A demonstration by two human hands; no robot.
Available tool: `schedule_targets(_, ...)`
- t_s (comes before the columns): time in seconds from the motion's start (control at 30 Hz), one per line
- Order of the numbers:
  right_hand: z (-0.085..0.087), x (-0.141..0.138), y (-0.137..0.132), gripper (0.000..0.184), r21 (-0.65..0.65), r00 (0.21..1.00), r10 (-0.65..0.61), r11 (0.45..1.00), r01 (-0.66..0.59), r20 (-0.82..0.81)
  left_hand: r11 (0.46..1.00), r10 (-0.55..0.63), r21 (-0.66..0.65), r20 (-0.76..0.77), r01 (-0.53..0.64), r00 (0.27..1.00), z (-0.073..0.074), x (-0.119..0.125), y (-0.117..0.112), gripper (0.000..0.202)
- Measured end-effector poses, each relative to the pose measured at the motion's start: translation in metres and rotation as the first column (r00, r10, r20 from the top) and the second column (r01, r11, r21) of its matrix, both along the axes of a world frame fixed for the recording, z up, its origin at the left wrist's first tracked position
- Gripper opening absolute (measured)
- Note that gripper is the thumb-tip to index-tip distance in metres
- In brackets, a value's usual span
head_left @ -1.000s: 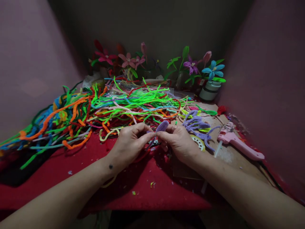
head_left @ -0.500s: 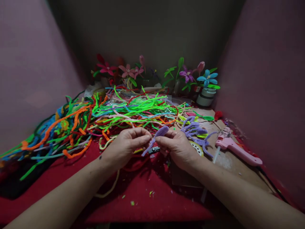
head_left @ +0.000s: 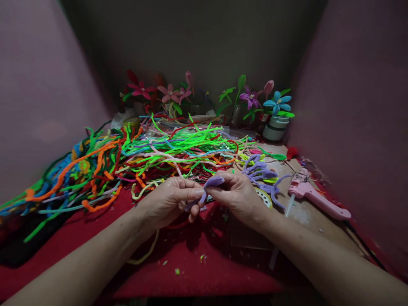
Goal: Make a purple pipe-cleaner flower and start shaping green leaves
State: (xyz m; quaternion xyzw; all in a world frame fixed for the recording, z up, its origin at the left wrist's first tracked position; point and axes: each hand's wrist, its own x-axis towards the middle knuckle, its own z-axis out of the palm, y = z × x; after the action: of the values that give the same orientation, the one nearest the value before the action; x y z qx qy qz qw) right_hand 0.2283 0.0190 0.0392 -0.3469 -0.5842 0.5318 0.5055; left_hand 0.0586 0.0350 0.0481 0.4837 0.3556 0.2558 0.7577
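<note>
Between my two hands is a purple pipe cleaner petal [head_left: 214, 182], with a flattened loop at its upper end and a tail running down to the left. My left hand [head_left: 174, 199] pinches the tail between thumb and fingers. My right hand [head_left: 240, 196] grips the petal near the base of its loop, fingertips close to those of the left. More purple pipe cleaner petals [head_left: 259, 172] lie just beyond my right hand. Under the hands a small metal tool is mostly hidden.
A big heap of coloured pipe cleaners [head_left: 178, 148] covers the back and left of the red cloth [head_left: 204, 276]. To the right, a pink glue gun [head_left: 318, 199] lies on a cardboard sheet [head_left: 331, 238]. Pipe cleaner flowers [head_left: 277, 103] stand along the back.
My left hand has moved right and now pinches the petal's tail near the right fingers. The petal has tilted flatter, and the metal tool below is now largely covered.
</note>
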Motion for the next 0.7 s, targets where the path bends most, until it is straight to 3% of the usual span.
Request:
schedule_targets(0.1, 0.0, -0.001, -0.002, 0.007, -0.054, 1.0, -0.023, 0.998, 0.023, 0.007, 0.996, 0.049, 0.082, -0.119, -0.039, 0.992, 0.005, 0.004, -0.005, 0.019)
schedule_targets(0.17, -0.001, -0.003, -0.004, 0.007, -0.104, 0.997, -0.073, 0.992, 0.073, 0.002, 0.955, 0.144, 0.289, -0.275, -0.06, 0.951, 0.008, 0.007, -0.009, 0.023)
schedule_targets(0.2, -0.002, -0.005, -0.005, 0.006, -0.121, 0.995, -0.098, 0.988, 0.097, -0.005, 0.892, 0.225, 0.449, -0.353, -0.046, 0.908, 0.008, 0.008, -0.011, 0.024)
schedule_targets(0.23, -0.002, -0.007, -0.006, 0.005, -0.134, 0.993, -0.119, 0.984, 0.116, -0.013, 0.778, 0.326, 0.628, -0.403, 0.0, 0.855, 0.008, 0.009, -0.013, 0.024)
schedule_targets(0.27, -0.003, -0.008, -0.007, 0.005, -0.141, 0.991, -0.133, 0.982, 0.129, -0.021, 0.608, 0.431, 0.79, -0.412, 0.079, 0.802, 0.006, 0.01, -0.015, 0.022)
schedule_targets(0.3, -0.004, -0.01, -0.008, 0.006, -0.142, 0.989, -0.143, 0.98, 0.138, -0.027, 0.401, 0.522, 0.898, -0.388, 0.183, 0.759, 0.003, 0.011, -0.017, 0.02)
schedule_targets(0.37, -0.006, -0.013, -0.009, 0.008, -0.125, 0.987, -0.161, 0.98, 0.157, -0.022, -0.004, 0.651, 0.916, -0.302, 0.401, 0.696, -0.003, 0.013, -0.02, 0.019)
schedule_targets(0.4, -0.007, -0.013, -0.009, 0.009, -0.108, 0.985, -0.171, 0.98, 0.169, -0.014, -0.149, 0.694, 0.859, -0.262, 0.49, 0.67, -0.006, 0.013, -0.021, 0.019)
schedule_targets(0.43, -0.008, -0.014, -0.009, 0.009, -0.092, 0.984, -0.179, 0.98, 0.178, -0.008, -0.248, 0.726, 0.793, -0.228, 0.557, 0.648, -0.008, 0.014, -0.023, 0.02)
schedule_targets(0.47, -0.008, -0.013, -0.009, 0.009, -0.082, 0.983, -0.181, 0.98, 0.18, -0.006, -0.299, 0.746, 0.742, -0.209, 0.599, 0.632, -0.009, 0.015, -0.023, 0.021)
schedule_targets(0.5, -0.008, -0.013, -0.008, 0.009, -0.079, 0.984, -0.176, 0.981, 0.175, -0.01, -0.314, 0.753, 0.725, -0.203, 0.612, 0.626, -0.008, 0.016, -0.023, 0.022)
schedule_targets(0.53, -0.008, -0.011, -0.007, 0.009, -0.088, 0.986, -0.167, 0.982, 0.165, -0.022, -0.295, 0.742, 0.749, -0.211, 0.593, 0.636, -0.007, 0.015, -0.023, 0.022)
schedule_targets(0.57, -0.007, -0.01, -0.006, 0.009, -0.107, 0.987, -0.155, 0.983, 0.15, -0.041, -0.229, 0.715, 0.812, -0.234, 0.537, 0.659, -0.004, 0.015, -0.021, 0.022)
schedule_targets(0.6, -0.006, -0.008, -0.005, 0.008, -0.132, 0.987, -0.142, 0.982, 0.133, -0.068, -0.103, 0.67, 0.889, -0.27, 0.447, 0.691, 0.0, 0.013, -0.018, 0.021)
schedule_targets(0.63, -0.005, -0.007, -0.004, 0.007, -0.16, 0.987, -0.127, 0.981, 0.111, -0.095, 0.086, 0.603, 0.941, -0.311, 0.328, 0.735, 0.004, 0.011, -0.015, 0.021)
schedule_targets(0.67, -0.003, -0.005, -0.003, 0.007, -0.187, 0.986, -0.114, 0.978, 0.09, -0.124, 0.313, 0.517, 0.931, -0.332, 0.187, 0.789, 0.008, 0.008, -0.011, 0.022)
schedule_targets(0.7, -0.002, -0.003, -0.002, 0.007, -0.208, 0.984, -0.098, 0.976, 0.066, -0.149, 0.55, 0.42, 0.833, -0.337, 0.059, 0.843, 0.011, 0.005, -0.006, 0.023)
